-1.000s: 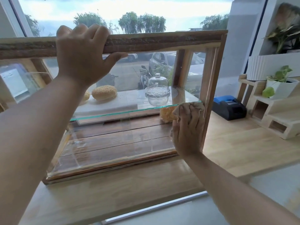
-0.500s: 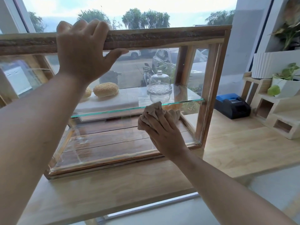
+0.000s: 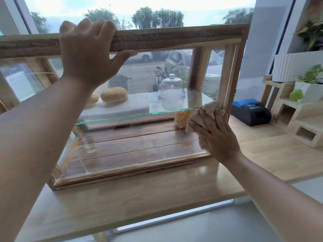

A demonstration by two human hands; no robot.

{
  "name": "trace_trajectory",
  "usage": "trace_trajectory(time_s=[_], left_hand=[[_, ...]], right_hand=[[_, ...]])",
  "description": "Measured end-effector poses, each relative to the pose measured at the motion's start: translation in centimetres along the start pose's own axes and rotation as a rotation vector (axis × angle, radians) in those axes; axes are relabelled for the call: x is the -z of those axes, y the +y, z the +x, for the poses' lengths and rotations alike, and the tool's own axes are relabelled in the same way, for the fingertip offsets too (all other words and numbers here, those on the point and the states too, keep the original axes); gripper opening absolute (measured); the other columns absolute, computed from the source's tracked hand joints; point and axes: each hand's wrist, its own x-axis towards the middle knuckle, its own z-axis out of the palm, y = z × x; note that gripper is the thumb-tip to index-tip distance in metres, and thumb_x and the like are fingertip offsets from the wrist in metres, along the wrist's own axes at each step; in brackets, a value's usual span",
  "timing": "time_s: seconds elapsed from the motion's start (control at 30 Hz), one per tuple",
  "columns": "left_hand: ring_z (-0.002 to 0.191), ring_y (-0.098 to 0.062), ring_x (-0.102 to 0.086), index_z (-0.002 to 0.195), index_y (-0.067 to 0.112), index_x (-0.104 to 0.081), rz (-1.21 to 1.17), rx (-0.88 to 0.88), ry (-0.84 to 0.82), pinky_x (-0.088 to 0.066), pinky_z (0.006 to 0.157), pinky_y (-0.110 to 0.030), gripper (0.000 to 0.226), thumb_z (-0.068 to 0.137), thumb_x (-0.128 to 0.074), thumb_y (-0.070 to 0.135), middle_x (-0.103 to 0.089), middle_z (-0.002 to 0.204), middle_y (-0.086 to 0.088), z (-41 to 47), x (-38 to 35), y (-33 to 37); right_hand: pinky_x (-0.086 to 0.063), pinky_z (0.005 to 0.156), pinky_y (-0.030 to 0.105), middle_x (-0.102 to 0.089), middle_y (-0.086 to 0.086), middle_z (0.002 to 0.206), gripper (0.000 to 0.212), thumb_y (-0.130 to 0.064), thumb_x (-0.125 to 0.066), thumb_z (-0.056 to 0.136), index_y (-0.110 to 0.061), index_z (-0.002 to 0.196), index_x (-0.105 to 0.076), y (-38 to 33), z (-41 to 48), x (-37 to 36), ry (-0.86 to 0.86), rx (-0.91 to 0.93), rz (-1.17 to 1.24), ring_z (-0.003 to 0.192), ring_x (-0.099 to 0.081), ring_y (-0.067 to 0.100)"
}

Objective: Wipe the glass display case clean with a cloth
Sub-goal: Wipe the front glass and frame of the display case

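A wood-framed glass display case (image 3: pixel 174 37) stands on a light wooden counter. My left hand (image 3: pixel 87 53) grips its rough top rail, fingers over the far side and thumb under the front edge. My right hand (image 3: pixel 215 135) presses a crumpled beige cloth (image 3: pixel 209 107) flat against the front glass at its lower right, beside the right frame post. Inside, a glass shelf (image 3: pixel 132 117) carries two sesame buns (image 3: pixel 114 94) and a glass domed dish (image 3: pixel 172 92).
A black and blue receipt printer (image 3: pixel 250 111) sits on the counter (image 3: pixel 139 194) just right of the case. Pale wooden block shelves (image 3: pixel 300 123) with white potted plants (image 3: pixel 307 84) stand at the far right. A window with parked cars and trees lies behind.
My right hand swept the cloth left across the lower front glass, then back to the right edge by the frame post. My left hand kept its hold on the top rail.
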Motion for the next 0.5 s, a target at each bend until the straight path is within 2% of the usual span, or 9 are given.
trace_trajectory(time_s=[0.1,0.23,0.4,0.5], left_hand=[[0.079,-0.034,-0.057,0.1,0.009,-0.049,0.006,-0.007,0.011,-0.039,0.074,-0.045,0.071,0.095,-0.029,0.077,-0.061,0.089,-0.013,-0.1,0.1,0.1],[0.082,-0.034,-0.058,0.102,0.01,-0.05,0.014,-0.017,0.008,-0.04,0.075,-0.045,0.071,0.096,-0.028,0.077,-0.062,0.092,-0.013,0.0,0.2,0.1],[0.082,-0.034,-0.058,0.106,0.01,-0.052,0.019,-0.014,0.01,-0.04,0.076,-0.045,0.072,0.095,-0.028,0.077,-0.062,0.093,-0.012,0.0,0.0,0.0],[0.08,-0.034,-0.058,0.105,0.01,-0.052,0.019,-0.013,0.015,-0.04,0.075,-0.045,0.072,0.095,-0.029,0.077,-0.061,0.091,-0.012,0.0,0.0,0.0]], right_hand=[[-0.018,0.114,0.065,-0.018,0.012,0.161,0.061,-0.018,-0.053,0.094,-0.028,0.15,-0.033,-1.7,0.2,-0.5,-0.011,-0.071,0.058,0.144,-0.02,0.047],[-0.014,0.117,0.06,-0.029,0.012,0.156,0.053,-0.018,-0.059,0.092,-0.024,0.144,-0.047,-3.4,0.8,-0.7,0.062,-0.136,0.073,0.143,-0.025,0.043],[-0.028,0.111,0.062,-0.029,0.012,0.156,0.047,-0.017,-0.046,0.1,-0.023,0.146,-0.043,-5.6,3.2,-0.5,0.08,-0.049,0.115,0.141,-0.031,0.045],[-0.029,0.111,0.059,-0.036,0.007,0.153,0.052,-0.015,-0.056,0.095,-0.026,0.145,-0.044,-7.6,5.0,-0.5,0.167,-0.018,0.094,0.14,-0.031,0.043]])
